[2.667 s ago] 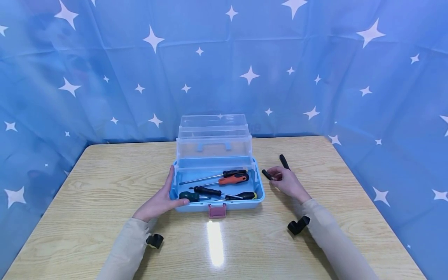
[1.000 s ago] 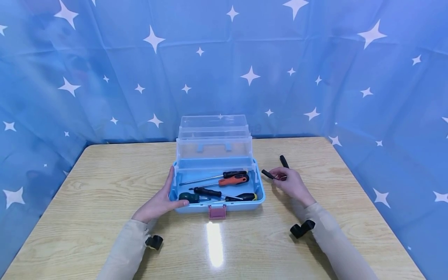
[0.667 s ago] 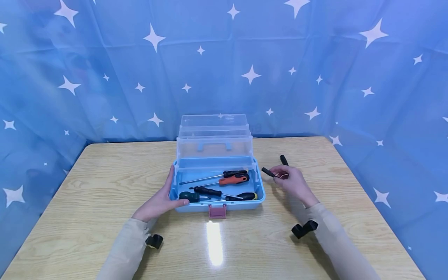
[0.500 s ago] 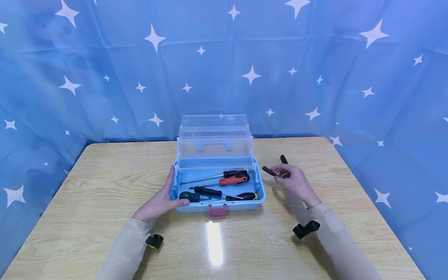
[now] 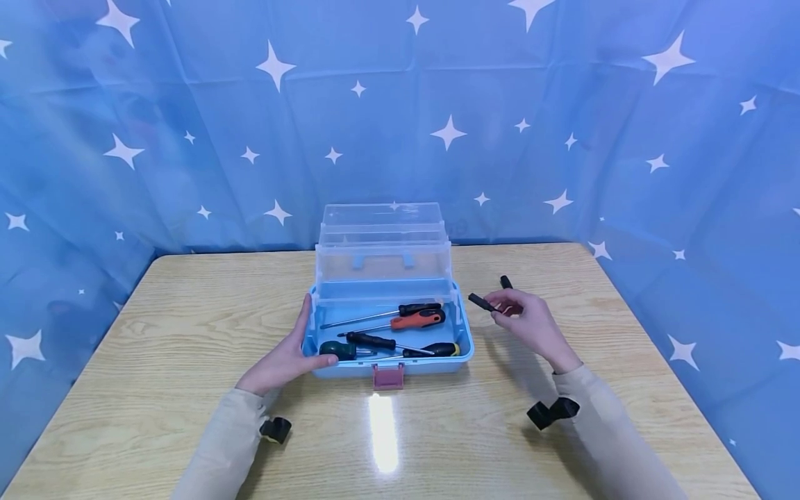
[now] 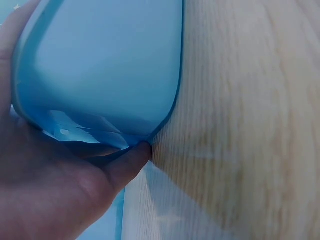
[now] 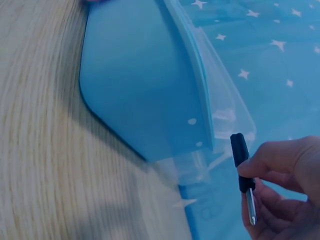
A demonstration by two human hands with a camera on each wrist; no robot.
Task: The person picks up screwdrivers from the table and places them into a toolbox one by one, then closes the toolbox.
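Note:
My right hand pinches a small screwdriver with a black handle and a short silver shaft. It is just right of the light blue toolbox, lifted over the table. My left hand holds the toolbox's left end, thumb over the front rim and fingers along the side. Inside the box lie an orange-and-black screwdriver, a stubby green-handled one, a black-and-yellow one and other black-handled ones. The clear lid stands raised at the back.
Behind my right hand a black handle lies on the wooden table, partly hidden by the hand. A purple latch hangs at the toolbox's front. A blue star-patterned curtain stands close behind the table and along its sides.
My right hand, pinching the small screwdriver, has risen off the table and shifted slightly to the right, covering more of the black handle behind it. The left hand stays on the toolbox.

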